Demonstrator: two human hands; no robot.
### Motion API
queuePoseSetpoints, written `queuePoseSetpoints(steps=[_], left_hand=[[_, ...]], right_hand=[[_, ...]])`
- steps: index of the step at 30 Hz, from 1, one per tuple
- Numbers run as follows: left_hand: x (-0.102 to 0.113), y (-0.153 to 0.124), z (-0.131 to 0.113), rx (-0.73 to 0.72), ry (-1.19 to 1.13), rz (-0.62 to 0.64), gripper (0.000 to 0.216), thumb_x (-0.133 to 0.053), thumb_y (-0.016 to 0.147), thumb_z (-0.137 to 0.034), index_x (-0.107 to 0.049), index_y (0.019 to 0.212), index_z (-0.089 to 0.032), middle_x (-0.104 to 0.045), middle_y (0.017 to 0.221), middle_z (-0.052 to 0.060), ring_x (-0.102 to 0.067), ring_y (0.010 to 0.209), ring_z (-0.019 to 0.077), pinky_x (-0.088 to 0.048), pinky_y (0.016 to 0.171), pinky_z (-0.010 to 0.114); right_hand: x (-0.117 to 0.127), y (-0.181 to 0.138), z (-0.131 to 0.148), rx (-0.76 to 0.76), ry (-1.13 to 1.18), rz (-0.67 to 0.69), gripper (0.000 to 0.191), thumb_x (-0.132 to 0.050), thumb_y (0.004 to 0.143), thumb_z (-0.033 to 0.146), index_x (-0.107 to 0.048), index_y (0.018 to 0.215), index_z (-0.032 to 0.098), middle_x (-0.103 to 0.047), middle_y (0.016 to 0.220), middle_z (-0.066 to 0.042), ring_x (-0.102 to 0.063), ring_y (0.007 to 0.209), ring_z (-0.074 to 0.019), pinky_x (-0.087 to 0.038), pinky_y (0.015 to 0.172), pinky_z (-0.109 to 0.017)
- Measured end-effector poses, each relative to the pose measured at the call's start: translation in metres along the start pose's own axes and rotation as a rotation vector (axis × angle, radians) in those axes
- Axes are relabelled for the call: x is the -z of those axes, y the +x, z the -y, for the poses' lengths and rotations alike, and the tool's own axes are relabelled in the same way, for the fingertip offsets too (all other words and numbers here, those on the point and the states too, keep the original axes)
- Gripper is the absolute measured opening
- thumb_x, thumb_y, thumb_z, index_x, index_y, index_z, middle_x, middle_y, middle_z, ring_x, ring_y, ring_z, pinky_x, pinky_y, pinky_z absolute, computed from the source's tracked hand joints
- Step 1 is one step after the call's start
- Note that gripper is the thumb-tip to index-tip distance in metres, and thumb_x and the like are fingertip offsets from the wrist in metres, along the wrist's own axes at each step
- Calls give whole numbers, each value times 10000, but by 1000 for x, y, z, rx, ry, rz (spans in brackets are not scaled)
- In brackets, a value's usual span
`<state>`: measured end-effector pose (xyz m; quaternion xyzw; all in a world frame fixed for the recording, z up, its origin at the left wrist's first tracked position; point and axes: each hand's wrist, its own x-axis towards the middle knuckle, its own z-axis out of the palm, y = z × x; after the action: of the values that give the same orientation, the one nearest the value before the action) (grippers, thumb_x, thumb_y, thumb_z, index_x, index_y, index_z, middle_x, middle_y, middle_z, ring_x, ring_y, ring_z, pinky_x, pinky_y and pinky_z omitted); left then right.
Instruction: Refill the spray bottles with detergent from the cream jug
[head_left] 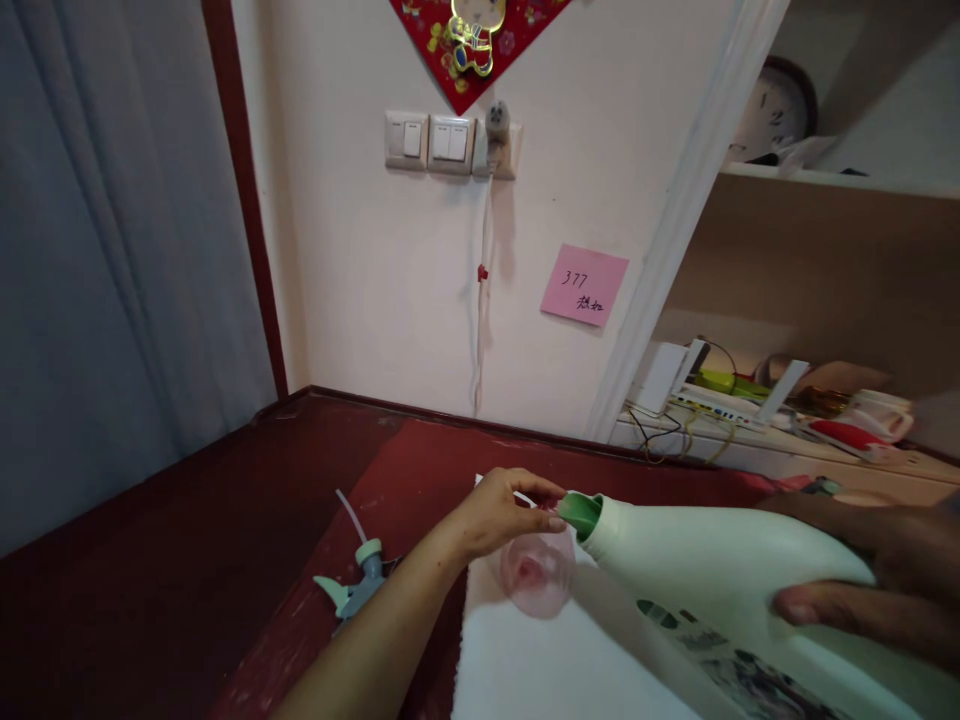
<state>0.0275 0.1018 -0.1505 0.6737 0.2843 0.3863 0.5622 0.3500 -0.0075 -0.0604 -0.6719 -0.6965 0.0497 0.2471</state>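
The right hand is gripping the tilted white bottle at the table's near right edge, fingers wrapped around its body. Its green spout is touching the rim of the clear pink container, which the left hand is pinching on the white cloth. Risk: overtilting, or a slipping pinch, is likely to spill liquid onto the cloth. A spray pump head is lying left of it, toward the far edge.

A dark red wooden tabletop carries a white rectangular cloth mat and, just left of it, a detached grey-green plastic spray-trigger head.
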Motion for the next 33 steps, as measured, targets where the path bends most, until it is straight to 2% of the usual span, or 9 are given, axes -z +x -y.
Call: queuePoseSetpoints(steps=[2, 3, 6, 11, 15, 19, 22, 33], left_hand=[[0, 0, -1, -1, -9, 14, 377, -864, 633, -263, -803, 996, -180, -722, 990, 84, -667, 906, 218, -532, 827, 365], [0, 0, -2, -2, -13, 19, 382, -866, 632, -269, -805, 997, -179, -717, 988, 84, -665, 903, 217, -529, 829, 366], [1, 0, -3, -6, -19, 28, 389, -874, 630, -287, -808, 995, -172, -706, 981, 85, -661, 902, 220, -520, 835, 368], [1, 2, -1, -3, -24, 24, 398, -882, 633, -319, -808, 999, -180, -698, 1003, 87, -655, 912, 220, -516, 837, 363], [2, 3, 3, 1, -27, 21, 407, -882, 630, -327, -809, 1005, -188, -687, 997, 83, -643, 882, 208, -518, 807, 355], [2, 4, 3, -11, -2, 9, 401, -895, 604, -286, -815, 987, -197, -687, 983, 71, -631, 870, 198, -499, 801, 338], [2, 4, 3, -17, 15, 4, 379, -894, 597, -273, -818, 957, -185, -700, 980, 76, -621, 851, 190, -486, 787, 326], [1, 5, 2, -32, 23, -11, 324, -892, 602, -302, -819, 891, -173, -694, 926, 68, -601, 828, 178, -466, 778, 311]], right_hand=[[11, 7, -2, -4, -50, 212, 445, -750, 610, 716, -775, 941, 419, -770, 906, -21, -717, 828, -322, -600, 692, -374], [15, 11, -2, -3, -68, 257, 456, -736, 636, 714, -770, 972, 408, -767, 957, -29, -713, 885, -332, -598, 738, -382], [21, 17, 1, 16, -66, 268, 507, -735, 653, 707, -757, 1036, 376, -753, 1064, -41, -692, 1000, -354, -586, 824, -388], [26, 24, 14, 50, 8, 373, 477, -764, 694, 639, -742, 1075, 352, -748, 1086, -36, -696, 965, -330, -584, 814, -365], [29, 29, 24, 59, 10, 364, 411, -765, 684, 615, -760, 960, 309, -755, 969, -46, -701, 879, -324, -581, 729, -355], [31, 31, 32, 68, -16, 338, 351, -764, 680, 617, -764, 884, 331, -753, 876, -17, -709, 815, -284, -554, 652, -308], [32, 34, 36, 76, -30, 373, 333, -757, 670, 624, -760, 835, 335, -752, 829, -8, -713, 795, -280, -544, 621, -306], [37, 43, 38, 74, -32, 429, 378, -726, 703, 629, -754, 911, 315, -751, 869, -1, -706, 825, -258, -540, 647, -274]])
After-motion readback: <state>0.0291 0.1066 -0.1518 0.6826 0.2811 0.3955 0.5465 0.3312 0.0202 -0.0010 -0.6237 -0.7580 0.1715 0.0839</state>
